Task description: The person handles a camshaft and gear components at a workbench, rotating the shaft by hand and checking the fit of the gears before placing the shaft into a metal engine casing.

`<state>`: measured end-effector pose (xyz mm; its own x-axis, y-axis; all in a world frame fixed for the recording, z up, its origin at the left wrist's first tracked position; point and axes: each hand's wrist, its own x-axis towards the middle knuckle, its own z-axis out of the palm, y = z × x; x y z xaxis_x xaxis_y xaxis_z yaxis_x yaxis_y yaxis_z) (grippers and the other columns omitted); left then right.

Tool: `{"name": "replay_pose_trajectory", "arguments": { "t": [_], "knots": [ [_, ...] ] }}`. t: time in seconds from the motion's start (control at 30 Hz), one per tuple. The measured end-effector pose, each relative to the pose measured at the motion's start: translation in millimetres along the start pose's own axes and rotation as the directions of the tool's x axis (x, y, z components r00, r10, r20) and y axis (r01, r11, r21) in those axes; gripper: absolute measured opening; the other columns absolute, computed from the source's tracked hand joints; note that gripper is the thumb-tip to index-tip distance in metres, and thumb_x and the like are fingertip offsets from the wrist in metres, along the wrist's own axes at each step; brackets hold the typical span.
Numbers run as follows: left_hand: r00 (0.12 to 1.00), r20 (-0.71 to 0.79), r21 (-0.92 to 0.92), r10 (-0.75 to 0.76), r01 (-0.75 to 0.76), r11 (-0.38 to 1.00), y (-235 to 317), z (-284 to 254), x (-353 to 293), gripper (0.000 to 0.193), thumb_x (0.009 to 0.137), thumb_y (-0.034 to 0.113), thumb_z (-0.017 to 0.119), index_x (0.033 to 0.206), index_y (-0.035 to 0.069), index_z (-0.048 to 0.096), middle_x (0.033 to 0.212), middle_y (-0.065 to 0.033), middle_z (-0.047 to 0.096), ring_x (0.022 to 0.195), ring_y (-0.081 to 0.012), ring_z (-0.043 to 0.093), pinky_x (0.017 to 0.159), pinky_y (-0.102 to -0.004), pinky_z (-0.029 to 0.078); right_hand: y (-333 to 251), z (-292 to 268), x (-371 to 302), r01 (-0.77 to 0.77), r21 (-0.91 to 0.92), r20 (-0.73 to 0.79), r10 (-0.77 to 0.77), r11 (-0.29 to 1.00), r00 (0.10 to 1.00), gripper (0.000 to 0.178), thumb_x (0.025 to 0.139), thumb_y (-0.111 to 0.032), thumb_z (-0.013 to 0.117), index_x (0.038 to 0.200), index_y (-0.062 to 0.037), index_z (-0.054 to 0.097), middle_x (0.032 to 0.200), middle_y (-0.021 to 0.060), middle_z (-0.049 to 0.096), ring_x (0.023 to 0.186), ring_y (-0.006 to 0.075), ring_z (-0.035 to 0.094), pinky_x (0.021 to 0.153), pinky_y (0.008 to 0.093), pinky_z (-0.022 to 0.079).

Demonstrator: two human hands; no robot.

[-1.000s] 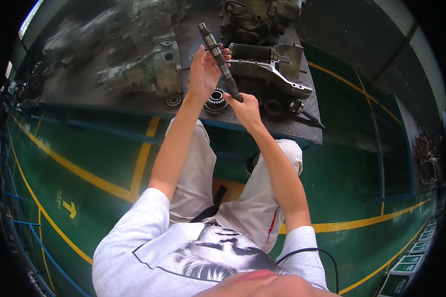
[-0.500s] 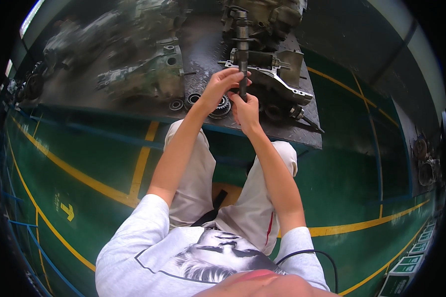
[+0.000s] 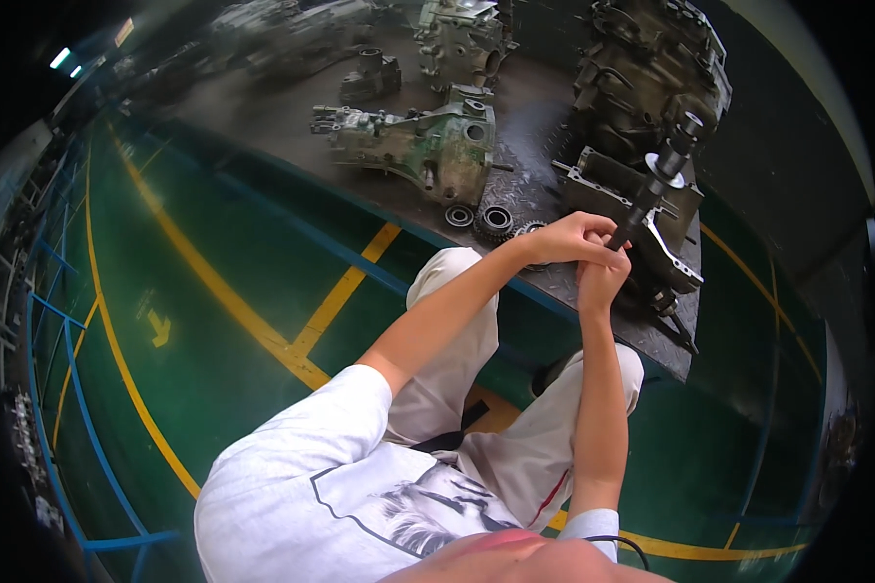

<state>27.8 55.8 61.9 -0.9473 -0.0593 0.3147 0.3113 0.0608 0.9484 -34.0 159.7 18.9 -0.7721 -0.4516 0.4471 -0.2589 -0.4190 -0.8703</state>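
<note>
Between my hands, a dark stepped metal shaft (image 3: 648, 190) leans away to the upper right, with a bright collar partway up. My left hand (image 3: 571, 239) is closed round its lower end, fingers and thumb pinching it. Directly below, my right hand (image 3: 603, 276) also grips the shaft's bottom end, its fingers partly hidden by the left hand. Beneath my left hand, a gear (image 3: 532, 229) lies at the table edge, partly covered. Beside it are a toothed bearing or gear (image 3: 497, 220) and a small ring bearing (image 3: 459, 216).
A greenish gearbox housing (image 3: 447, 155) stands on the metal-topped table (image 3: 533, 131). Behind the shaft are an open casing (image 3: 593, 170) and a large transmission block (image 3: 642, 68). A thin shafted part (image 3: 673, 316) lies at the right corner. Blue rails (image 3: 73, 389) stand at left.
The view has turned left, so the table and hands appear farther right. The shaft, upright before, now tilts to the right, and my hands have come closer together on its lower end.
</note>
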Motion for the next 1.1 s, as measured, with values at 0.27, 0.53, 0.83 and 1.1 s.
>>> {"name": "replay_pose_trajectory", "arguments": {
  "t": [0.27,0.53,0.83,1.1],
  "knots": [
    [0.999,0.032,-0.047,0.013,-0.011,0.999,-1,10,4,0.042,0.077,0.026,0.075,0.109,0.002,0.063,0.095,-0.0019,0.063,0.089,-0.0076,0.056,0.084,-0.0224,0.043,7,-6,1,0.108,-0.036,-0.094,-0.111,0.993,0.989,0.023,0.09,-0.015,0.061,0.074,0.0004,0.057,0.071,-0.0023,0.055,0.068,0.0051,0.05,0.059,0.02,0.038],
    [0.999,0.0,-0.005,0.049,-0.049,0.999,4,1,-2,0.047,0.075,0.03,0.077,0.109,0.0,0.062,0.093,-0.002,0.062,0.086,-0.0074,0.055,0.081,-0.0219,0.043,7,0,1,0.084,-0.056,-0.084,-0.088,0.995,0.993,0.02,0.09,-0.012,0.062,0.075,0.0007,0.058,0.071,-0.0023,0.055,0.066,0.0051,0.049,0.056,0.0199,0.038],
    [0.998,0.018,-0.112,0.055,-0.053,0.992,5,8,-3,0.046,0.074,0.027,0.079,0.106,-0.002,0.062,0.091,-0.0031,0.062,0.086,-0.0097,0.056,0.081,-0.0245,0.046,-1,-2,-2,0.108,-0.038,-0.087,-0.111,0.993,0.99,0.023,0.093,-0.016,0.06,0.076,-0.0013,0.058,0.065,-0.0034,0.054,0.057,0.0028,0.047,0.049,0.0177,0.032],
    [0.999,0.01,-0.065,0.039,-0.038,0.997,7,4,-5,0.048,0.07,0.026,0.08,0.106,-0.001,0.062,0.091,-0.0035,0.063,0.087,-0.0101,0.057,0.08,-0.0242,0.047,-3,7,-3,0.162,-0.043,-0.118,-0.166,0.986,0.979,0.025,0.092,-0.021,0.061,0.072,-0.0072,0.056,0.059,-0.0055,0.048,0.047,0.0006,0.041,0.042,0.0167,0.024]
  ]
}}
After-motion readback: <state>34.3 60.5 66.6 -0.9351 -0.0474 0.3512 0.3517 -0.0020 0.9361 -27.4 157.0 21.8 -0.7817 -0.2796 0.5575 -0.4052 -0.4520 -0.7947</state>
